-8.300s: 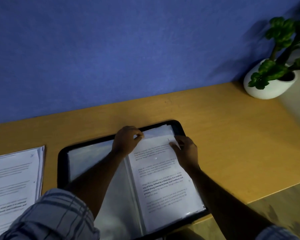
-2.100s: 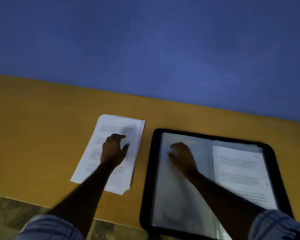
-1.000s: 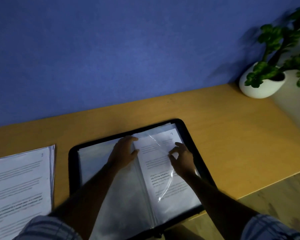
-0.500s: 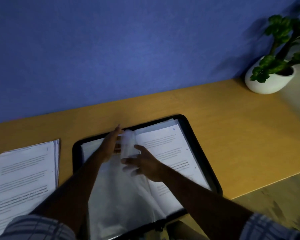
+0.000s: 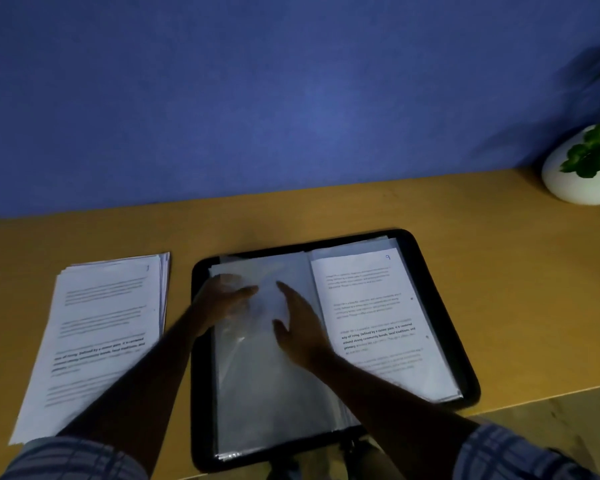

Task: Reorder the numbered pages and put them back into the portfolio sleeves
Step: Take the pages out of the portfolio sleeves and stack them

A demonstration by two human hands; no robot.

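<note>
A black zip portfolio [image 5: 440,306] lies open on the wooden desk. Its right side shows a printed page [image 5: 378,317] in a sleeve, with a handwritten 9 in its top corner. The left side is a stack of clear, empty-looking sleeves [image 5: 274,393]. My left hand [image 5: 222,301] lies on the upper left sleeve with fingers spread, blurred. My right hand [image 5: 297,323] rests flat on the same sleeve near the spine, fingers straight. A stack of loose printed pages [image 5: 97,334] sits on the desk left of the portfolio.
A white pot with a green plant [image 5: 579,171] stands at the back right against the blue wall. The desk's front edge [image 5: 541,396] runs just past the portfolio's near right corner, with floor beyond it.
A clear sleeve that stood lifted at the spine has been turned over to the left side. Both hands now lie on it, and the page numbered 9 is uncovered.
</note>
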